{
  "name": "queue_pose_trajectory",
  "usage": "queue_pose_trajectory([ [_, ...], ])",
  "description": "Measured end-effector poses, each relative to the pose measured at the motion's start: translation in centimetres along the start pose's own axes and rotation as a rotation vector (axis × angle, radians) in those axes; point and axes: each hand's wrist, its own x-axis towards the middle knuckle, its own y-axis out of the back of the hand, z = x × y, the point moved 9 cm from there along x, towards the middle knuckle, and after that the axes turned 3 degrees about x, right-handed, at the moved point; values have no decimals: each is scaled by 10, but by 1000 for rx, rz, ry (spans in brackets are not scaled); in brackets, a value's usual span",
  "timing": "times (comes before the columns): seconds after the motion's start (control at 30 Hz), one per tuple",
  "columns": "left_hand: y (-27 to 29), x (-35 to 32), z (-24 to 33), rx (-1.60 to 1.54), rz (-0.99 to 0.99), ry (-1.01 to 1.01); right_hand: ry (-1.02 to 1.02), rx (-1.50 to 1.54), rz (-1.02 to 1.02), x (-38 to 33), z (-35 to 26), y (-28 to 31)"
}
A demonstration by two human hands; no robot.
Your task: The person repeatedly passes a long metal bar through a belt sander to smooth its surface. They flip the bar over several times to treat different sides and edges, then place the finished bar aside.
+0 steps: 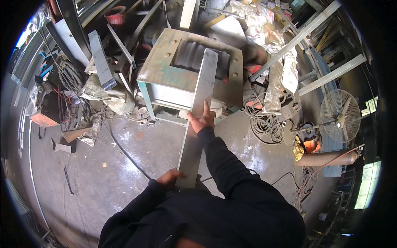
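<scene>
Lengthwise, the flat metal bar runs away from the person, its far end resting on the green metal frame table. Right hand grips its right edge midway; left hand holds the near end, above the concrete floor.

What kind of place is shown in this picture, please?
Probably a metal workshop. Both hands hold a long grey steel channel over a square green steel frame; cut steel offcuts and a brown gas cylinder lie on the concrete floor.
</scene>
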Motion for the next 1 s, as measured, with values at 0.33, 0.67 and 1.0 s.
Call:
queue_pose_trajectory([
  [0.33,-1,84,63,-32,50,-20,-95,-235,-128,81,-23,15],
  [0.67,5,114,79,-34,-13,-95,-123,-275,-114,109,-18,15],
  [1.0,14,64,32,-38,62,16,-163,-296,-102,48,-8,3],
])
